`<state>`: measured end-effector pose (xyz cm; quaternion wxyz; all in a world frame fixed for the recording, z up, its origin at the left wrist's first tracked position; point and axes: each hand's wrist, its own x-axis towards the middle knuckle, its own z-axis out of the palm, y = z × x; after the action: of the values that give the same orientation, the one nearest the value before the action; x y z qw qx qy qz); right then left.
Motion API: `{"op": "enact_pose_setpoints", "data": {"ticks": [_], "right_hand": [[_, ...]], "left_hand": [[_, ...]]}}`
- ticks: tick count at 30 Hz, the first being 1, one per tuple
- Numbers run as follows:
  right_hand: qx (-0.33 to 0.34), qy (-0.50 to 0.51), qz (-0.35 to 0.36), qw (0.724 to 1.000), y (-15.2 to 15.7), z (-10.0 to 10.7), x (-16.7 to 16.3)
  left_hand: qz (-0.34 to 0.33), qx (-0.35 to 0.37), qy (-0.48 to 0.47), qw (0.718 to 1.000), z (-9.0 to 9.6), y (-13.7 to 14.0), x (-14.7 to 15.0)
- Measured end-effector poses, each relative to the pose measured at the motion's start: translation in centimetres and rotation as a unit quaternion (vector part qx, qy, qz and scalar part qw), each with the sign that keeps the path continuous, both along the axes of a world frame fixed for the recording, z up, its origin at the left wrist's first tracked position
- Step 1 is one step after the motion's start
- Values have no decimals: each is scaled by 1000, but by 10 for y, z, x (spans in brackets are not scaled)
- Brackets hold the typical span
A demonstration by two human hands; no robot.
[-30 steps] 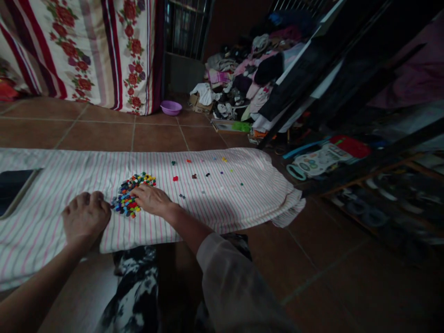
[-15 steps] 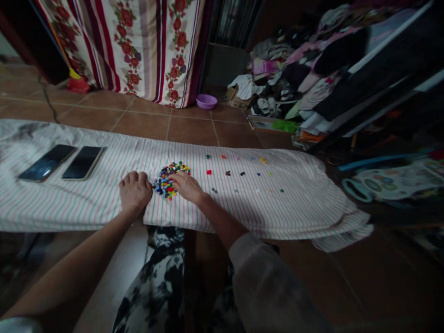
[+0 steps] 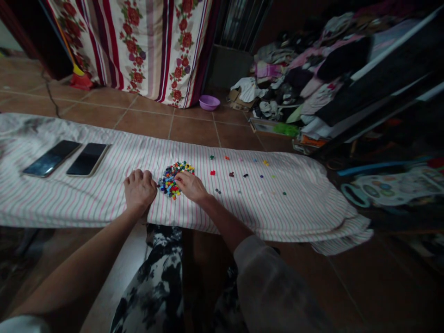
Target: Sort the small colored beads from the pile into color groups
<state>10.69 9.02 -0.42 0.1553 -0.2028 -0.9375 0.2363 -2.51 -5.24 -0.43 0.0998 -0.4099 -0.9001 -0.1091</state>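
A heap of small multicoloured pieces [image 3: 168, 182], like beads or tiny bricks, lies on the striped cloth [image 3: 125, 155]. My right hand [image 3: 192, 186] reaches over the heap's right side, thumb and forefinger pinched together; whatever is between them is too small to make out. To the left of the heap, my left hand [image 3: 139, 190] rests on the cloth with its fingers curled in, close to the heap's edge. Right of the heap, small groups sorted by colour sit in rows, among them red pieces [image 3: 212, 173], brown pieces [image 3: 231, 174] and yellow pieces [image 3: 266, 163].
Two phones, one dark [image 3: 52, 158] and one in a pale case [image 3: 88, 159], lie at the left on the cloth. Beyond, on the tiled floor, are a purple basin [image 3: 209, 102], a flowered curtain [image 3: 149, 55] and piled clothes [image 3: 287, 74].
The whole view has shifted slightly, so everything appears a little further right. My right hand stays over the heap with fingertips pinched, slightly raised; my left hand keeps its place beside it.
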Motion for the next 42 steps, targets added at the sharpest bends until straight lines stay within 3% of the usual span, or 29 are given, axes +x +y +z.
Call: {"op": "enact_pose_setpoints", "data": {"ticks": [7, 16, 21, 27, 33, 42], "right_hand": [[-67, 61, 8, 996, -2, 0, 7], [-152, 123, -96, 976, 12, -6, 30], [-182, 197, -140, 953, 41, -4, 47], [-145, 216, -274, 926, 109, -1, 89], [-76, 133, -395, 906, 172, 8, 127], [42, -52, -420, 905, 205, 0, 139]], "left_hand": [[11, -12, 18, 1000, 1, 0, 2], [9, -33, 19, 999, 16, 0, 11], [3, -36, 22, 999, 16, -1, 11], [-6, -29, 27, 999, 11, 0, 9], [9, -43, 13, 999, 12, 3, 8], [6, -40, 13, 999, 10, 3, 8]]}}
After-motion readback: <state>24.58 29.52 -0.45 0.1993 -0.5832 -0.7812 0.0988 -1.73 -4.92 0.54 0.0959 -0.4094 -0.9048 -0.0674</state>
